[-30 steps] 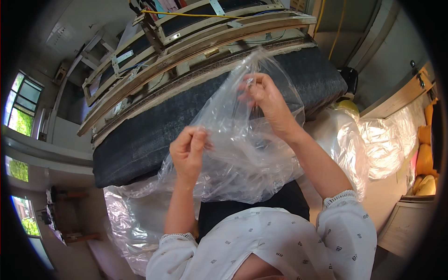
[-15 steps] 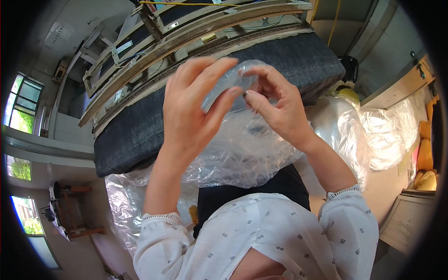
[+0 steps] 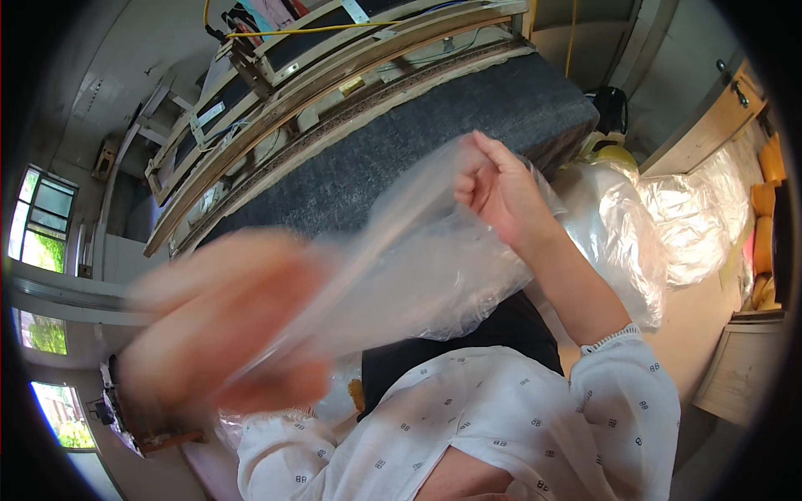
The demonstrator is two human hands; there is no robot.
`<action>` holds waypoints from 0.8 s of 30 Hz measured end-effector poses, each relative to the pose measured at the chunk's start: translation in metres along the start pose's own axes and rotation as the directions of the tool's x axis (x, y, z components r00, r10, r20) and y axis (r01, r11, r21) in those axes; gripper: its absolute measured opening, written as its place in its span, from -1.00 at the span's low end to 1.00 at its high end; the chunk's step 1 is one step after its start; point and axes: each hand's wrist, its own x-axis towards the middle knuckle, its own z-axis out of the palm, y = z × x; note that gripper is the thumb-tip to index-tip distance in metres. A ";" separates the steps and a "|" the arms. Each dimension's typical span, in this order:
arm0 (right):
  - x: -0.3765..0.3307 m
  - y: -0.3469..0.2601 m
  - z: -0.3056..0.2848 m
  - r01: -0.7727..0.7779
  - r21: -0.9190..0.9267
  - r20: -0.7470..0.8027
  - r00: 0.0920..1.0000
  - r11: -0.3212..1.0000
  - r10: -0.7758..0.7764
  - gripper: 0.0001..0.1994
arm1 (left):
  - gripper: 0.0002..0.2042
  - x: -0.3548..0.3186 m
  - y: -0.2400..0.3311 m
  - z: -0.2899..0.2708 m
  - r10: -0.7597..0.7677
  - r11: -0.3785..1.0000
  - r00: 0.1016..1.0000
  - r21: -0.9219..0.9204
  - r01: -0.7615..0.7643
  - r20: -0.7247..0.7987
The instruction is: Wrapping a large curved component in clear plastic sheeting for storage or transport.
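A sheet of clear plastic film (image 3: 409, 267), perhaps a bag, stretches slantwise in front of me above my lap. My right hand (image 3: 505, 192) pinches its upper right edge, fingers closed. Low on the left, my left hand (image 3: 234, 317) is badly smeared by motion. It is at the film's other end, and its fingers cannot be made out. Behind the film lies a long dark grey padded surface (image 3: 334, 179), partly seen through the plastic.
Wooden rails (image 3: 334, 92) with metal brackets run along the padded surface's far side. More crumpled clear plastic (image 3: 618, 242) lies on the right, by a pale cabinet (image 3: 739, 371). A yellow cord (image 3: 313, 30) crosses at the top. Windows (image 3: 42, 221) are at far left.
My left hand has swept down and to the left, away from my right hand, and the film now spans between them. My right hand has shifted slightly and keeps its pinch.
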 end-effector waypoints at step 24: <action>0.120 -0.223 -0.201 0.049 -0.742 0.439 0.789 -0.669 -0.429 -0.50 | -0.66 -0.346 -0.042 -0.312 -0.410 -0.046 0.428 0.487 0.872 -0.805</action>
